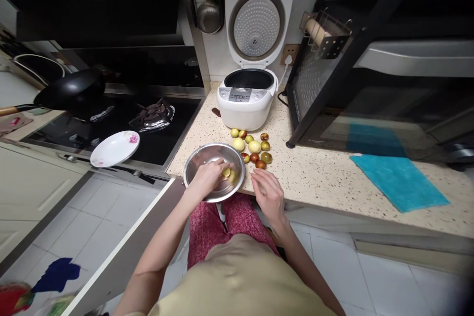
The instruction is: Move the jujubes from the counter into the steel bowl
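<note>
The left hand reaches into a metal bowl at the counter's near edge, its fingers beside small green fruit in the bowl's right half; I cannot tell whether they pinch any. The right hand hovers just right of the bowl, thumb and fingertips drawn close, near the loose fruit; whether anything sits between them is unclear. That fruit lies in a cluster on the near side of the rice cooker. Each piece looks light, firm and smooth, likely to roll or slip, so best gripped around its middle. The bowl seems stiff and light; its rim offers the surest hold.
</note>
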`<state>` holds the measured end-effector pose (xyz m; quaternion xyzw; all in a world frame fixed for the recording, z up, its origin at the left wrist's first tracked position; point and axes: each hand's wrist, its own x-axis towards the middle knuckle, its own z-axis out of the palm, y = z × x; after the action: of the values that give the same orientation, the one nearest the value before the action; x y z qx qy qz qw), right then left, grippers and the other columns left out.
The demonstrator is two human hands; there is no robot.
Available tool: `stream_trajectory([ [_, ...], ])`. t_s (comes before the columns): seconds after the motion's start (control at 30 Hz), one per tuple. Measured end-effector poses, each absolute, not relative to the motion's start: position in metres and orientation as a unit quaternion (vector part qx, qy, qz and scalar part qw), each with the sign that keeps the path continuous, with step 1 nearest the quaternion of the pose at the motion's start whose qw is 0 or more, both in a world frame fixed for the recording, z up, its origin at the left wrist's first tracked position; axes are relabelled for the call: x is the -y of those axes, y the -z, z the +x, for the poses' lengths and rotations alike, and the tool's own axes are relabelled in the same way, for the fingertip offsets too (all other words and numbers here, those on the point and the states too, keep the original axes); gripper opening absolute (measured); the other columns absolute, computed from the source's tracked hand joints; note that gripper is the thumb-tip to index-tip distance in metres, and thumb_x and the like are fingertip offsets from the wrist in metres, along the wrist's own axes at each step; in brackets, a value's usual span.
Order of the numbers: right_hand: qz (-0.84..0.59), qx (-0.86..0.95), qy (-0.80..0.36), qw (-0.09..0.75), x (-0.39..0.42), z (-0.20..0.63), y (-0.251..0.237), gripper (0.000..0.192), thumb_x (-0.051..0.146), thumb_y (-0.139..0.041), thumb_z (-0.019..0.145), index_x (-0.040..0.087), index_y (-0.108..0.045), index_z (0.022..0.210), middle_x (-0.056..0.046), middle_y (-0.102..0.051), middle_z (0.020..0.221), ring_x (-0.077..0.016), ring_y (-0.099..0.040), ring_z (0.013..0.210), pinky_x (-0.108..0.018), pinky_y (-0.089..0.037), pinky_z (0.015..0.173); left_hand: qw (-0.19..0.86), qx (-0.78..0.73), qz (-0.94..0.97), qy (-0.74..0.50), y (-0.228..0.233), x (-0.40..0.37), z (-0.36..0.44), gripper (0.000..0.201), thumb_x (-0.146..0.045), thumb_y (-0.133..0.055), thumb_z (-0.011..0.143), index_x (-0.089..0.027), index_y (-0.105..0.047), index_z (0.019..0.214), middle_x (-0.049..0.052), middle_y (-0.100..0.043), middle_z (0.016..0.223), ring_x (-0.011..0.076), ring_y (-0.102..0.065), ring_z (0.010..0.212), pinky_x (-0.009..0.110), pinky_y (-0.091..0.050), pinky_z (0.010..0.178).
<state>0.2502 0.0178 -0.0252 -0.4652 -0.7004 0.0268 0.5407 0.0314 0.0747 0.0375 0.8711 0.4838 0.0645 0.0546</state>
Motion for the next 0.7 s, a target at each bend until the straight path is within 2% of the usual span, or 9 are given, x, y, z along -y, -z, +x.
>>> stream_trajectory([
  [0.17,-0.536,0.680,0.021,0.499,-0.030,0.260,0.036,0.027,0.019,-0.053,0.104,0.018,-0.071,0.125,-0.013,-0.075,0.112,-0.0258,-0.066,0.108,-0.046,-0.057,0.095,0.021,-0.497,0.863,-0.087,-0.043,-0.063,0.027,0.041,-0.020,-0.074,0.093,-0.022,-0.066,0.133,0.011,-0.071,0.127,0.0259,-0.076,0.099,0.031,-0.060,0.075],
  [0.33,-0.610,0.661,0.049,0.434,-0.037,0.261,0.037,0.031,0.031,-0.052,0.105,0.019,-0.067,0.130,-0.013,-0.069,0.108,-0.0288,-0.060,0.105,-0.044,-0.053,0.089,-0.018,-0.515,0.841,-0.164,-0.054,-0.035,0.021,0.034,-0.031,-0.064,0.101,-0.020,-0.064,0.133,0.010,-0.072,0.129,0.0262,-0.076,0.101,0.034,-0.061,0.080],
  [0.5,-0.630,0.661,0.047,0.405,-0.039,0.259,0.036,0.030,0.036,-0.053,0.105,0.018,-0.067,0.124,-0.015,-0.067,0.112,-0.0306,-0.058,0.107,-0.044,-0.051,0.088,-0.009,-0.513,0.827,-0.232,-0.054,-0.009,0.018,0.032,-0.036,-0.057,0.105,-0.022,-0.064,0.132,0.008,-0.073,0.128,0.0250,-0.076,0.103,0.034,-0.062,0.082],
  [0.7,-0.617,0.665,0.023,0.419,-0.039,0.255,0.040,0.025,0.030,-0.050,0.104,0.019,-0.063,0.122,-0.014,-0.069,0.114,-0.0298,-0.061,0.107,-0.043,-0.052,0.089,0.012,-0.511,0.816,-0.270,-0.048,0.002,0.020,0.028,-0.032,-0.059,0.105,-0.022,-0.065,0.130,0.007,-0.075,0.123,0.0240,-0.076,0.104,0.033,-0.062,0.084],
])
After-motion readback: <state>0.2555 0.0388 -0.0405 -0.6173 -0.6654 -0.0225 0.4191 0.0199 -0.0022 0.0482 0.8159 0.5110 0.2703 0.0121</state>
